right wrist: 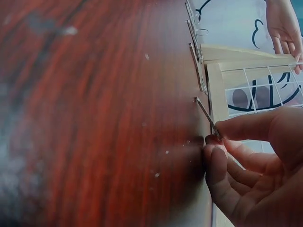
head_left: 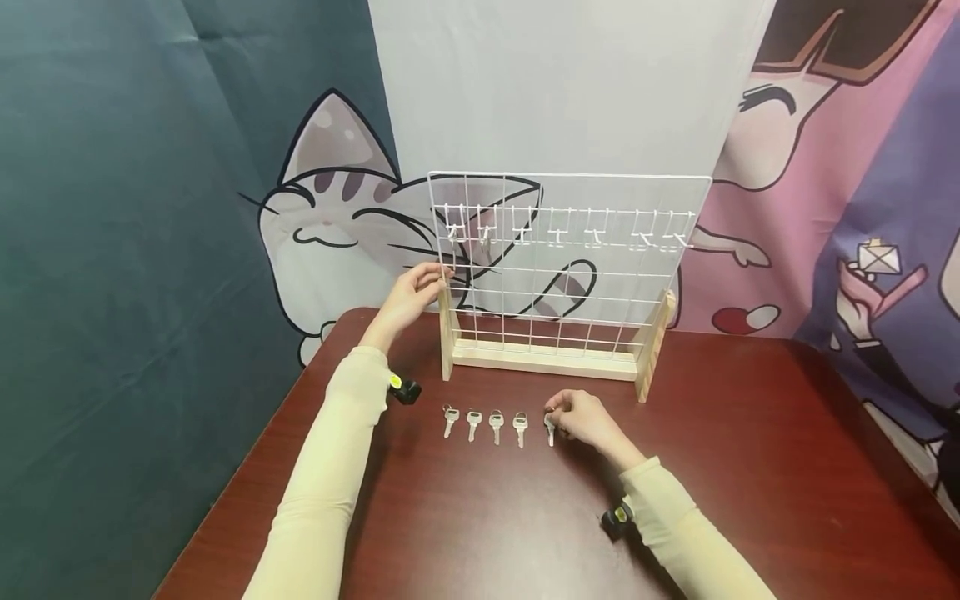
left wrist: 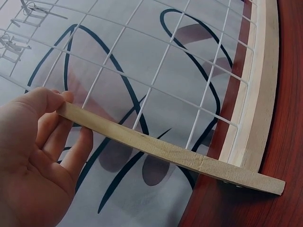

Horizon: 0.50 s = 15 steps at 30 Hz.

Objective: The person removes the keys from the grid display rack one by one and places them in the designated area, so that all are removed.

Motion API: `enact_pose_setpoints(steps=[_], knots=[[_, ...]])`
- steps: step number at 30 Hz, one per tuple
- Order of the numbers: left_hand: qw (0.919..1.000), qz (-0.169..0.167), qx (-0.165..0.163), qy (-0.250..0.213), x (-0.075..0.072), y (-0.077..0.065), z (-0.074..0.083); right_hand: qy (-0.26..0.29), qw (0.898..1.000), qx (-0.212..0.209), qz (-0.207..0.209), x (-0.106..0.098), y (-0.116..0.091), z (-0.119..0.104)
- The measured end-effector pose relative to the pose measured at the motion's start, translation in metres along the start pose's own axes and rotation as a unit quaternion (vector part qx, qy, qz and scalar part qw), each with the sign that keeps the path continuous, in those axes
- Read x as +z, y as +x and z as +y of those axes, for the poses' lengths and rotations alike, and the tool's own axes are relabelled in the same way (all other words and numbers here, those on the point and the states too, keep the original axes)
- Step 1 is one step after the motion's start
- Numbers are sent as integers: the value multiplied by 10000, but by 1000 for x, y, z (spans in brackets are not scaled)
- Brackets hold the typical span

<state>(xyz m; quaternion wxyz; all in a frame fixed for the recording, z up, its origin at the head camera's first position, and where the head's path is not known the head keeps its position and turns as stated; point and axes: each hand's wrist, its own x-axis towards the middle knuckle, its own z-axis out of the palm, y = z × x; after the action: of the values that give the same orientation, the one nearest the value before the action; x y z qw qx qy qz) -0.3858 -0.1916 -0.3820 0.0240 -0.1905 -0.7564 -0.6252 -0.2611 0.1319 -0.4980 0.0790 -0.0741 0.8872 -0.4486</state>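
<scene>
My left hand [head_left: 408, 298] grips the top of the left wooden upright [left wrist: 142, 142] of a white wire grid rack [head_left: 570, 177]. In the left wrist view its thumb and fingers close on the upright's end. Down on the table, my right hand [head_left: 588, 421] pinches a silver key [head_left: 551, 435] by its ring end, between thumb and index finger. The blade of that key [right wrist: 206, 113] points away from the fingertips, close to the tabletop. To its left several more silver keys [head_left: 497, 423] with rings lie in a row. The ring in the pinch is mostly hidden.
White hooks [head_left: 557, 236] line the upper grid; the two leftmost carry silver keys [head_left: 486, 242]. A pale wooden base bar [head_left: 547, 360] joins the uprights at the back of the dark red table [head_left: 750, 467]. Behind hangs a cartoon-printed cloth [head_left: 330, 217].
</scene>
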Motion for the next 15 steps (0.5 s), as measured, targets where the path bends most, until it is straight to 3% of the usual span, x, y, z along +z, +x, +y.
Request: enact_pose_setpoints(steps=[15], knots=[[9999,38,46,156,-1,-2,5,-487,9987,121,24,-2,6,-2]])
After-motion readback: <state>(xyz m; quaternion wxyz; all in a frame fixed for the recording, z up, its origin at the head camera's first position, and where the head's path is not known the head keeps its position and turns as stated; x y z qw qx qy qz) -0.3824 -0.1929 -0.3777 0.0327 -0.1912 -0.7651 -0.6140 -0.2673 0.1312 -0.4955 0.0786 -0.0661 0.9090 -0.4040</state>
